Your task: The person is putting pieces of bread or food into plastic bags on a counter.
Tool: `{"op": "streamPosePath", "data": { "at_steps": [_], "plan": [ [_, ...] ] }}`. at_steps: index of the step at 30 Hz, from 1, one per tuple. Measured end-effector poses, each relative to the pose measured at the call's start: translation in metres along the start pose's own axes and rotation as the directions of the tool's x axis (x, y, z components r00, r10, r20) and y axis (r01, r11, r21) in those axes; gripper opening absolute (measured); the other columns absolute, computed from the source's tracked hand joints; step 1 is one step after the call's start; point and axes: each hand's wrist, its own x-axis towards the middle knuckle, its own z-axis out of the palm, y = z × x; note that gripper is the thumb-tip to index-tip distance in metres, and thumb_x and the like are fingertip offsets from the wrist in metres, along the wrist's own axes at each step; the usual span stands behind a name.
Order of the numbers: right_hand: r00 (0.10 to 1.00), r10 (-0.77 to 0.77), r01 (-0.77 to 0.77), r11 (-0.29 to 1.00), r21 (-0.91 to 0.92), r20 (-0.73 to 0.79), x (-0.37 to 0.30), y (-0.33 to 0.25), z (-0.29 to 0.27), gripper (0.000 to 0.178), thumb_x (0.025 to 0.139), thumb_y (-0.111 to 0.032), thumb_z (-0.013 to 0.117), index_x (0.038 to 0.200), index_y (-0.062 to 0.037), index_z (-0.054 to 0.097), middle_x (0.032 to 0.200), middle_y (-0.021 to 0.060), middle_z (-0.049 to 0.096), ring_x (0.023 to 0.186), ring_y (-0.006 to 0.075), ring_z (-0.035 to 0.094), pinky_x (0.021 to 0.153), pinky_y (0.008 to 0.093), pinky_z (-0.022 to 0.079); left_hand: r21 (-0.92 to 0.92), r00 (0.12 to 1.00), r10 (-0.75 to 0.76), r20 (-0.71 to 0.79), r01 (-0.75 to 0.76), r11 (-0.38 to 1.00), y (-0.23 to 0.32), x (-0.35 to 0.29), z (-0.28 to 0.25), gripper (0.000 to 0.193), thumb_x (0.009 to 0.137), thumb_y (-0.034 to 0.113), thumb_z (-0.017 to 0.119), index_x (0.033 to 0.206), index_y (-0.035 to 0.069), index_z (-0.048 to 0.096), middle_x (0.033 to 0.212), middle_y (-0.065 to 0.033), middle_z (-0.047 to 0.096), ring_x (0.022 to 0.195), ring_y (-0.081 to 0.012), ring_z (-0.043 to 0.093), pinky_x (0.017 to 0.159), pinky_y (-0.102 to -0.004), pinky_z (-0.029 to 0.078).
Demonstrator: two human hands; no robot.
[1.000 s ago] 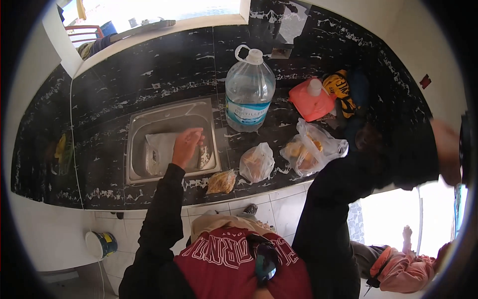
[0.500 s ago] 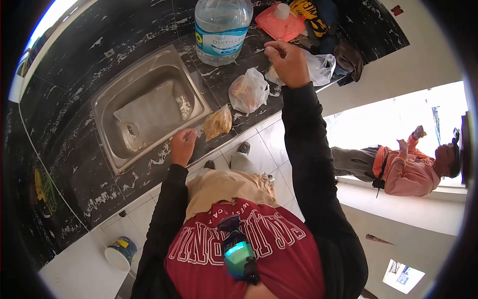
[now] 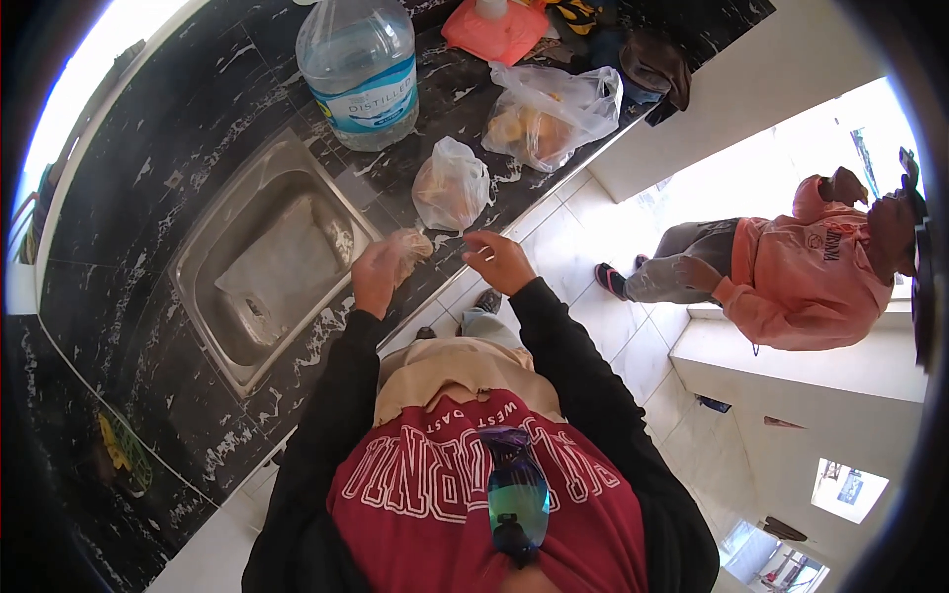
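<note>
At the counter's front edge, my left hand (image 3: 374,277) has its fingers closed on a small clear plastic bag (image 3: 413,247) with tan contents, partly hidden by the fingers. My right hand (image 3: 502,263) hovers just right of it, thumb and fingers apart, holding nothing. Behind them sits a knotted white plastic bag (image 3: 451,186), its contents blurred through the film. Farther right lies a larger translucent plastic bag (image 3: 550,119) with round yellow-orange items inside.
A steel sink (image 3: 259,188) with a grey sheet inside is set into the black marbled counter (image 3: 129,287) at left. A big water jug (image 3: 364,84) stands behind the bags. Near the back are a coral pouch (image 3: 494,35) and dark cloth. Another person (image 3: 806,267) stands at right.
My right hand has come back from the larger bag toward my left hand. My left hand has moved onto the small bag and closed on it. The view has shifted; the other person has turned.
</note>
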Motion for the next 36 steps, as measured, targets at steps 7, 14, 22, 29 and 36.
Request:
{"op": "streamPosePath", "data": {
  "at_steps": [7,14,22,29,36],
  "plan": [
    [0.919,-0.391,0.384,0.914,0.13,0.039,0.03,0.023,0.047,0.082,0.075,-0.028,0.08,0.142,-0.0063,0.038,0.137,0.0182,0.047,0.128,0.034,0.045,0.105,0.0394,0.037,-0.129,0.999,0.006,-0.035,-0.01,0.992,0.071,-0.018,0.045,0.019,0.085,0.014,0.071,0.093,-0.003,0.069,0.093,-0.0041,0.065,0.081,-0.0103,0.059,0.075,-0.0248,0.047],
    [0.956,-0.232,0.019,0.66,0.751,0.18,0.032,0.045,0.019,0.044,0.092,-0.02,0.063,0.13,-0.0013,0.05,0.125,0.0071,0.056,0.115,0.0168,0.053,0.097,0.0304,0.043,0.192,0.977,0.094,0.192,-0.131,0.973,0.115,-0.008,0.105,0.022,0.08,0.019,0.075,0.093,0.002,0.071,0.102,-0.0081,0.06,0.091,-0.0187,0.06,0.08,-0.0313,0.048],
    [0.937,0.15,0.143,0.66,0.738,-0.316,-0.033,0.026,-0.069,0.031,0.102,-0.025,0.046,0.107,0.0019,0.062,0.11,0.0114,0.065,0.105,0.0177,0.06,0.095,0.0307,0.045,0.474,0.941,0.278,0.194,-0.339,0.813,0.047,0.13,0.076,0.113,0.067,0.042,0.083,0.147,-0.005,0.019,0.147,-0.0288,0.027,0.139,-0.04,0.023,0.114,-0.0457,0.02],
    [0.34,0.227,0.38,0.855,0.354,-0.913,-0.256,-0.069,-0.332,0.035,0.098,-0.036,0.051,0.108,-0.0034,0.056,0.097,0.0121,0.066,0.08,0.0231,0.069,0.056,0.0361,0.059,0.355,0.786,0.135,0.603,-0.416,0.837,-0.001,0.205,0.098,0.077,0.067,0.022,0.08,0.129,-0.004,0.044,0.12,-0.019,0.056,0.112,-0.0308,0.055,0.098,-0.0414,0.042],
    [-0.09,0.172,0.179,0.972,0.154,-0.981,-0.388,-0.125,-0.366,0.04,0.098,-0.047,0.046,0.11,-0.0109,0.058,0.104,0.0061,0.067,0.088,0.0198,0.068,0.056,0.031,0.055,0.248,0.9,0.187,0.395,-0.3,0.921,-0.062,0.209,0.093,0.041,0.09,0.018,0.059,0.123,-0.005,0.053,0.122,-0.0195,0.06,0.112,-0.0323,0.058,0.095,-0.037,0.043]
  ]
}}
